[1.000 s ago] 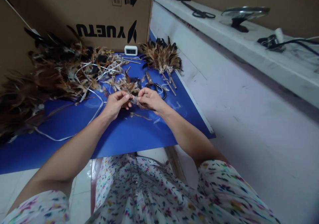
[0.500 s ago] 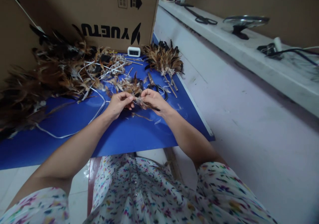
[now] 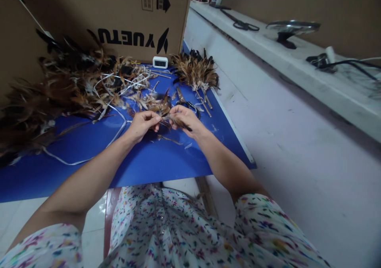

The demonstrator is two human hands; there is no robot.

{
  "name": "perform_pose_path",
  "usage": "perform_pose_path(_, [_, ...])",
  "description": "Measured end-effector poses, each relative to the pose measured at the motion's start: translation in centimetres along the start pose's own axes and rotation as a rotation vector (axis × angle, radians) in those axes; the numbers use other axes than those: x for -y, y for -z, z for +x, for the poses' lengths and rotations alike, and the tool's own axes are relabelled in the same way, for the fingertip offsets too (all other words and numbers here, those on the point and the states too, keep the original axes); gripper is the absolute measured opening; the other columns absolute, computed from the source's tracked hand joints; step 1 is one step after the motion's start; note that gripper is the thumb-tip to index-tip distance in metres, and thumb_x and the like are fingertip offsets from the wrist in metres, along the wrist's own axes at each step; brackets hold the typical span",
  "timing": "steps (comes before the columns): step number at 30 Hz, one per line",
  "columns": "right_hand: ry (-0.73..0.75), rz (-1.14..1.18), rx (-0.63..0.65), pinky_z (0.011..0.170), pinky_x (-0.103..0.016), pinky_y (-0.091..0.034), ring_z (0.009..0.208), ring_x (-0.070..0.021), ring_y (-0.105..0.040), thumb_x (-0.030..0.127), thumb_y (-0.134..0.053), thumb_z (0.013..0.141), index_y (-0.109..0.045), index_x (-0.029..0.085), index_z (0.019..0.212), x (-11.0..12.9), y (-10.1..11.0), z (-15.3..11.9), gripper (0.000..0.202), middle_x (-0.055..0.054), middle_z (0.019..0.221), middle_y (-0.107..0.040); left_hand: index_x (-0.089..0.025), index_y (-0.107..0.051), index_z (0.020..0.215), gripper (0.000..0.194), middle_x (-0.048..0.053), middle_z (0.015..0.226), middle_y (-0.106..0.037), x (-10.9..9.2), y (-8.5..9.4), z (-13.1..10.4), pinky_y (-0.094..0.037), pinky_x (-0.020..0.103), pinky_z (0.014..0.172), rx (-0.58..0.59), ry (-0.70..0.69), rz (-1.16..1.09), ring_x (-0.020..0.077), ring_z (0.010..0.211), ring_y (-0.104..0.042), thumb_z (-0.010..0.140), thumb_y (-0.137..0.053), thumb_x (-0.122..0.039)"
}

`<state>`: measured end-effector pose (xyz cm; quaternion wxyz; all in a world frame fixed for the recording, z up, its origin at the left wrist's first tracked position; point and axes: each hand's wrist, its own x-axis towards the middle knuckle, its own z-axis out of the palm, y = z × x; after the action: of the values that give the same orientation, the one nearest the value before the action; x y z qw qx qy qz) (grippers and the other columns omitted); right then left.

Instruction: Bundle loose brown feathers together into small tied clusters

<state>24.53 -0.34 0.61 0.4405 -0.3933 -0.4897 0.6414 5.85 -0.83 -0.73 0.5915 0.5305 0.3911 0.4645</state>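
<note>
Between my two hands is a brown feather (image 3: 180, 122) with a dark tip that points to the right. My left hand (image 3: 145, 124) is closed in a pinch at its pale left end. My right hand (image 3: 186, 120) is closed on the feather's fluffy part, fingers curled round it. Just beyond my hands lies a small heap of loose brown feathers (image 3: 151, 101) on the blue tabletop (image 3: 143, 160). Black-handled scissors (image 3: 182, 98) rest behind my right hand, partly hidden by it.
A large feather pile (image 3: 59, 89) covers the left, with white string (image 3: 122, 119) trailing from it. Feather bundles on sticks (image 3: 196, 71) lie at the back right, near a small white digital clock (image 3: 160, 62). A cardboard box (image 3: 125, 14) stands behind; a wall (image 3: 238, 85) borders the right.
The feather has turned slightly in my fingers, and more of its brown vane shows over my right palm. Both hands stay in nearly the same place.
</note>
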Motion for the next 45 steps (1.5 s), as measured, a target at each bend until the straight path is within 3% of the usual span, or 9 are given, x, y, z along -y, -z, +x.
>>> perform_pose_path(11, [0.069, 0.082, -0.219, 0.043, -0.018, -0.038, 0.040, -0.0056, -0.048, 0.014, -0.059, 0.081, -0.052, 0.020, 0.080, 0.9, 1.2, 0.3, 0.010, 0.007, 0.053, -0.057, -0.013, -0.069, 0.070, 0.025, 0.002, 0.059, -0.064, 0.0, 0.5, 0.4, -0.039, 0.019, 0.043, -0.081, 0.072, -0.176, 0.0071, 0.044, -0.052, 0.063, -0.083, -0.033])
perform_pose_path(18, [0.056, -0.002, -0.190, 0.043, -0.018, -0.038, 0.040, -0.0057, -0.048, 0.009, -0.058, 0.075, -0.052, 0.020, 0.079, 0.6, 1.2, 0.4, 0.013, 0.005, 0.055, -0.061, -0.012, -0.065, 0.070, 0.010, 0.002, 0.071, -0.067, -0.4, 0.5, 0.8, -0.041, 0.016, 0.043, -0.210, 0.102, -0.383, 0.0036, 0.046, -0.050, 0.070, -0.074, -0.016])
perform_pose_path(22, [0.053, -0.167, -0.096, 0.044, -0.018, -0.038, 0.043, -0.0059, -0.049, 0.009, -0.058, 0.072, -0.057, 0.017, 0.079, 0.3, 0.9, 0.1, 0.011, 0.004, 0.056, -0.063, -0.012, -0.065, 0.072, 0.006, 0.001, 0.073, -0.067, -0.4, 0.7, 0.9, -0.042, 0.014, 0.044, -0.246, 0.111, -0.433, 0.0030, 0.046, -0.051, 0.072, -0.071, -0.013])
perform_pose_path(27, [0.115, -0.448, 0.078, 0.048, -0.019, -0.040, 0.049, -0.0059, -0.049, 0.018, -0.067, 0.071, -0.063, 0.016, 0.081, -0.1, 0.0, -0.7, 0.011, 0.005, 0.060, -0.060, -0.012, -0.066, 0.071, 0.010, 0.002, 0.072, -0.067, -0.2, 0.6, 0.8, -0.044, 0.017, 0.043, -0.208, 0.092, -0.389, 0.0045, 0.045, -0.051, 0.069, -0.075, -0.017])
perform_pose_path(30, [0.192, -0.538, 0.063, 0.048, -0.020, -0.036, 0.048, -0.0049, -0.044, 0.028, -0.068, 0.075, -0.064, 0.016, 0.084, -0.5, -0.2, -0.7, 0.016, 0.004, 0.064, -0.059, -0.012, -0.067, 0.069, 0.018, 0.002, 0.070, -0.067, -0.3, 0.2, 0.4, -0.043, 0.018, 0.043, -0.174, 0.066, -0.322, 0.0054, 0.045, -0.051, 0.064, -0.080, -0.022])
perform_pose_path(37, [0.320, -0.535, -0.013, 0.056, -0.026, -0.044, 0.055, -0.0104, -0.052, 0.049, -0.065, 0.082, -0.059, 0.019, 0.080, -1.8, 0.1, 0.1, 0.031, 0.001, 0.068, -0.059, -0.014, -0.068, 0.067, 0.033, -0.001, 0.052, -0.059, -0.2, -0.6, -0.2, -0.039, 0.019, 0.043, -0.089, 0.050, -0.144, 0.0076, 0.044, -0.051, 0.057, -0.087, -0.039])
perform_pose_path(45, [0.343, -0.714, -0.037, 0.066, -0.029, -0.046, 0.062, -0.0139, -0.055, 0.044, -0.059, 0.090, -0.055, 0.020, 0.069, -1.3, -0.1, -0.3, 0.032, 0.002, 0.061, -0.056, -0.015, -0.067, 0.069, 0.037, -0.002, 0.050, -0.058, 0.5, -0.5, -0.1, -0.038, 0.021, 0.045, -0.053, 0.017, -0.035, 0.0092, 0.045, -0.051, 0.058, -0.086, -0.045])
